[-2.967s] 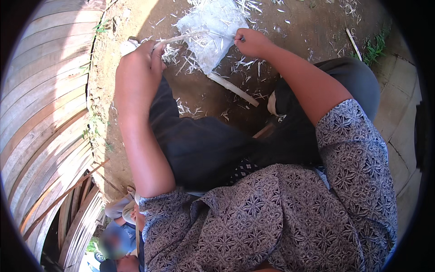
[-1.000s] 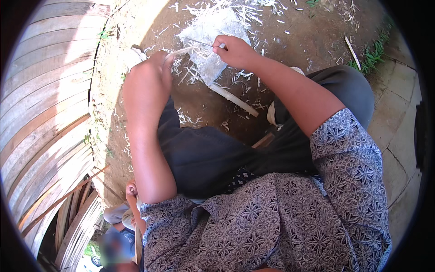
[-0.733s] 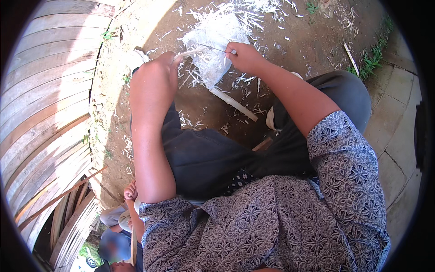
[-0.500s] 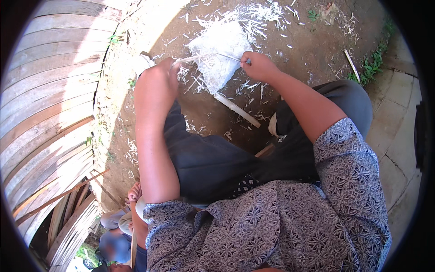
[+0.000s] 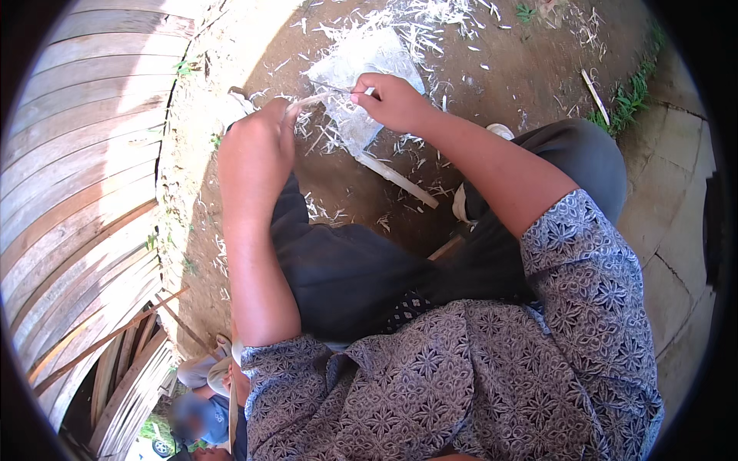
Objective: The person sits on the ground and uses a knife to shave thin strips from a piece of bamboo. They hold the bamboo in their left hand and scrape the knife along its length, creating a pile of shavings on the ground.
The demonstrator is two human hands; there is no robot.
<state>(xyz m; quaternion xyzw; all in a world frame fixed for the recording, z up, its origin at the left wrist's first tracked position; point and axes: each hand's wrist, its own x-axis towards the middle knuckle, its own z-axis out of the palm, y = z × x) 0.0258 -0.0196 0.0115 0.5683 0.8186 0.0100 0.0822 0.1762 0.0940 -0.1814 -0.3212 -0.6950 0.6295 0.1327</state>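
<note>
My left hand [image 5: 256, 150] is closed on one end of a pale, thin wooden strip [image 5: 312, 100], which points right and slightly away from me. In my right hand [image 5: 393, 101] a slim knife [image 5: 332, 86] is gripped, its narrow blade reaching left over the strip's free end. Blade and strip seem to meet, though glare blurs the contact. Beneath both hands a whitish sheet or sack [image 5: 384, 58] lies on the ground, strewn with shavings. A pale stick [image 5: 396, 180] slants from its near corner toward my legs.
Pale shavings [image 5: 442, 11] litter the brown dirt. A wall of wooden boards [image 5: 84, 131] stands on the left, paving slabs [image 5: 669, 200] on the right beside green weeds [image 5: 630, 111]. Another person [image 5: 204, 415] sits at the lower left. My bent legs [image 5: 346, 265] frame the near ground.
My right hand has moved left with the knife, bringing it closer to my left hand and along the strip. My left hand has shifted only slightly.
</note>
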